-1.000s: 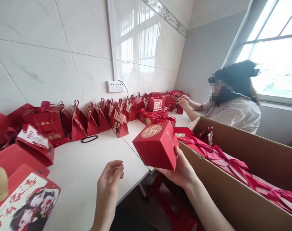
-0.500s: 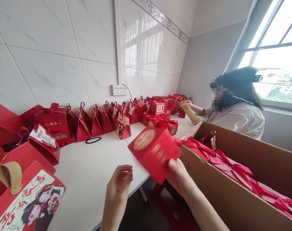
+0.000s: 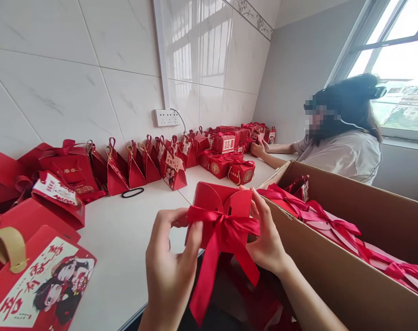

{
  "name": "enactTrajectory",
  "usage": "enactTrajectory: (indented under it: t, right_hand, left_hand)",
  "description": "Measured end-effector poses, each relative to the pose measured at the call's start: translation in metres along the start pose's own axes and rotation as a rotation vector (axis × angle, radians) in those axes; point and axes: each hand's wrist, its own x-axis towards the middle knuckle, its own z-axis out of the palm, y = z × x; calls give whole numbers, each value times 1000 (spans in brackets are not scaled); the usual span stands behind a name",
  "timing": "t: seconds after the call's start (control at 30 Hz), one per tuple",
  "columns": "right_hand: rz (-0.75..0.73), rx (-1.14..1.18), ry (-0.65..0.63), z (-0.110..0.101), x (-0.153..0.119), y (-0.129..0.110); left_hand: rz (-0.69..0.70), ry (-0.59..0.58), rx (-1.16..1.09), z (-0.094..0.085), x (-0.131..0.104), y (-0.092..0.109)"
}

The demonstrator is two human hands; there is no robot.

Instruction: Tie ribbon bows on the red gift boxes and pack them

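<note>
Between both hands, above the table's near edge, I hold a red gift box with its bow side facing me. A red ribbon bow crosses that side, and its two tails hang down. My left hand grips the box's left side, the thumb pressing near the ribbon and the fingers partly hidden behind. My right hand is closed around the right side, fingers behind the box. Just right of my right hand stands an open cardboard carton holding red boxes with ribbon bows.
A row of red triangular boxes lines the wall, with more red boxes stacked farther back. A black hair tie lies on the white table. Large red bags stand at left. A co-worker handles something beyond the carton.
The red box has turned so its bow side faces me. My left hand, formerly free beside it, now grips its left side. The view has tilted slightly downward.
</note>
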Motion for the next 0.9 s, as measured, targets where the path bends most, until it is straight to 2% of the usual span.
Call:
enactTrajectory:
  t: [0.07,0.13,0.3,0.37,0.43,0.5,0.57,0.67,0.9]
  right_hand:
    - [-5,-8,19,-2,-1,-1]
    - [-2,-17,34,-5,-2,-2]
    - [-7,-34,72,-14,-3,-3]
    - [-16,-25,103,-19,-4,-1]
    - [-10,-13,131,-23,-6,1]
    - [13,-15,153,-27,-8,2]
    - [53,-18,164,-29,-10,2]
    - [98,-6,174,-30,-12,0]
    - [80,45,171,-30,-13,1]
  left_hand:
    - [219,57,32,4,-5,8]
    - [372,46,27,9,-9,13]
    - [386,77,15,23,-11,18]
    - [504,92,68,29,-10,18]
    - [652,36,144,34,-11,16]
    - [742,-36,214,39,-13,13]
    - [775,-72,256,43,-17,12]
    - [733,-50,251,46,-22,11]
    - [778,-123,278,40,-23,11]
